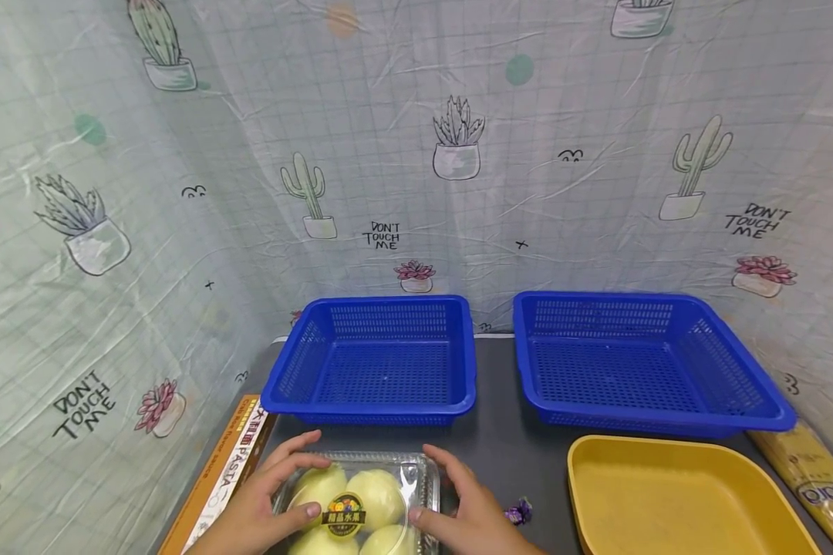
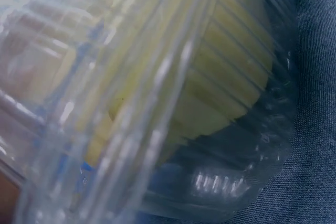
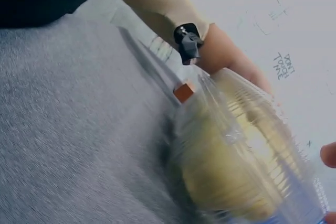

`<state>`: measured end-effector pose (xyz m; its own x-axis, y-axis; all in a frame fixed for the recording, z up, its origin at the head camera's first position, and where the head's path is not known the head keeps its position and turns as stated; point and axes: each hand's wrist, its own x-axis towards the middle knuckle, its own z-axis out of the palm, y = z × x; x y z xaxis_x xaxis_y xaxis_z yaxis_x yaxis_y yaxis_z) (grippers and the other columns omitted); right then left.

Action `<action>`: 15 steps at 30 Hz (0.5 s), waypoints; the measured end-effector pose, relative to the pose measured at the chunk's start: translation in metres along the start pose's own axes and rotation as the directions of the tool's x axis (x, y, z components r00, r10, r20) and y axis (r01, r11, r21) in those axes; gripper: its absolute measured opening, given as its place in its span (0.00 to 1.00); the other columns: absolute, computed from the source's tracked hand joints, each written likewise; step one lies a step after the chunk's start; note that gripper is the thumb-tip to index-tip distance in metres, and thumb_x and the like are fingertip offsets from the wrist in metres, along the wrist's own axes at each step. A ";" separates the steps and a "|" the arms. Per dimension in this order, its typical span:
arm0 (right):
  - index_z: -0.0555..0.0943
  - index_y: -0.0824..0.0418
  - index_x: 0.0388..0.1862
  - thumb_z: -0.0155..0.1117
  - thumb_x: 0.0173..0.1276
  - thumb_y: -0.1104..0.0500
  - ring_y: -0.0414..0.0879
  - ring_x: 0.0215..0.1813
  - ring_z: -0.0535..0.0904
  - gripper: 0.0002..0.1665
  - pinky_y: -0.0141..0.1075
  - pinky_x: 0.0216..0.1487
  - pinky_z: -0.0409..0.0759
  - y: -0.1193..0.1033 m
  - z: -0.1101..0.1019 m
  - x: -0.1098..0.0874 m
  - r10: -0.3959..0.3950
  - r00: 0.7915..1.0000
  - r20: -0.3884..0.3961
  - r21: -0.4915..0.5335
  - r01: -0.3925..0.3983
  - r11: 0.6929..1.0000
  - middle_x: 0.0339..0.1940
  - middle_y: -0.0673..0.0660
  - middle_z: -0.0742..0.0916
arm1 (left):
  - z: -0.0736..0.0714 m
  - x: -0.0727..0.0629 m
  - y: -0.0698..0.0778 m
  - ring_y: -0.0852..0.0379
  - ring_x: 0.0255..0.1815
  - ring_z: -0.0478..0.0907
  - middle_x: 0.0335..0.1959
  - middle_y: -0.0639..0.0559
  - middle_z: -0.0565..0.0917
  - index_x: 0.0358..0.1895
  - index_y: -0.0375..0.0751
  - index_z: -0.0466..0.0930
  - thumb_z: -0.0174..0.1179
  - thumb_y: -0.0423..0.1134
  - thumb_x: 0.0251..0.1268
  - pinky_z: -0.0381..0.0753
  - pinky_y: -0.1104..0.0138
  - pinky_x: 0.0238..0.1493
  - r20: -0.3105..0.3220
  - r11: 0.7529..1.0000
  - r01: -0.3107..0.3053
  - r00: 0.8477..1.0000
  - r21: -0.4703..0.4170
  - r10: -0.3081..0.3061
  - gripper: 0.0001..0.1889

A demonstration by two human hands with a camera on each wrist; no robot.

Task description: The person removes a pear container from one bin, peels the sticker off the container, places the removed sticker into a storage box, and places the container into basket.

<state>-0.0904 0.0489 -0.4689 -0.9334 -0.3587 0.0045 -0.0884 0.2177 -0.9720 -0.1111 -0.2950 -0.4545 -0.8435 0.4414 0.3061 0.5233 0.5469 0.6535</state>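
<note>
A makeshift booth — cactus-print sheeting (image 1: 389,116) walls a dark tabletop (image 1: 496,439).

A left basket (image 1: 368,409) and a right basket (image 1: 655,418) stand side by side at the desk's (image 1: 496,393) back. Before the left one is a clamshell fruit box (image 1: 375,501), right of a pasta box (image 1: 215,472); rightward follow a wrapped candy (image 1: 521,511), a tray (image 1: 673,493) and a bag (image 1: 815,470).

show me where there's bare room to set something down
Bare: table between left basket and right basket, and down to the purple wrapper, between right hand and yellow tray; also inside both baskets and the tray's visible part. Crowded: left, where pasta box, left hand and fruit box bunch up.
</note>
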 end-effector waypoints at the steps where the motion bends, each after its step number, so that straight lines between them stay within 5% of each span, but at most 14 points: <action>1: 0.70 0.55 0.81 0.75 0.71 0.46 0.68 0.69 0.73 0.44 0.59 0.56 0.79 -0.003 -0.001 0.000 -0.020 1.000 -0.004 -0.025 0.020 0.999 0.77 0.66 0.73 | 0.000 0.000 0.000 0.57 0.76 0.67 0.78 0.54 0.70 0.65 0.63 0.81 0.75 0.36 0.65 0.79 0.58 0.60 -0.005 1.000 -0.007 1.000 0.006 0.007 0.27; 6: 0.75 0.52 0.76 0.76 0.69 0.45 0.73 0.76 0.66 0.39 0.74 0.63 0.68 -0.014 -0.003 0.003 -0.092 0.995 -0.031 -0.141 0.087 0.986 0.78 0.66 0.73 | 0.001 0.000 0.000 0.58 0.76 0.68 0.78 0.55 0.70 0.64 0.63 0.82 0.75 0.36 0.66 0.78 0.59 0.61 -0.014 1.000 -0.010 1.000 0.003 0.010 0.26; 15: 0.82 0.49 0.64 0.77 0.66 0.46 0.74 0.75 0.65 0.28 0.76 0.60 0.70 -0.032 -0.001 0.006 -0.182 0.983 0.022 -0.271 0.181 0.945 0.78 0.65 0.74 | 0.004 0.000 -0.002 0.60 0.75 0.68 0.77 0.54 0.71 0.64 0.62 0.82 0.74 0.35 0.66 0.78 0.61 0.61 -0.033 0.998 -0.044 0.998 0.038 0.045 0.26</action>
<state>-0.0939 0.0408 -0.4375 -0.8941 -0.4120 0.1758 -0.3464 0.3871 -0.8545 -0.1122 -0.2935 -0.4584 -0.8223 0.4422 0.3581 0.5643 0.5531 0.6129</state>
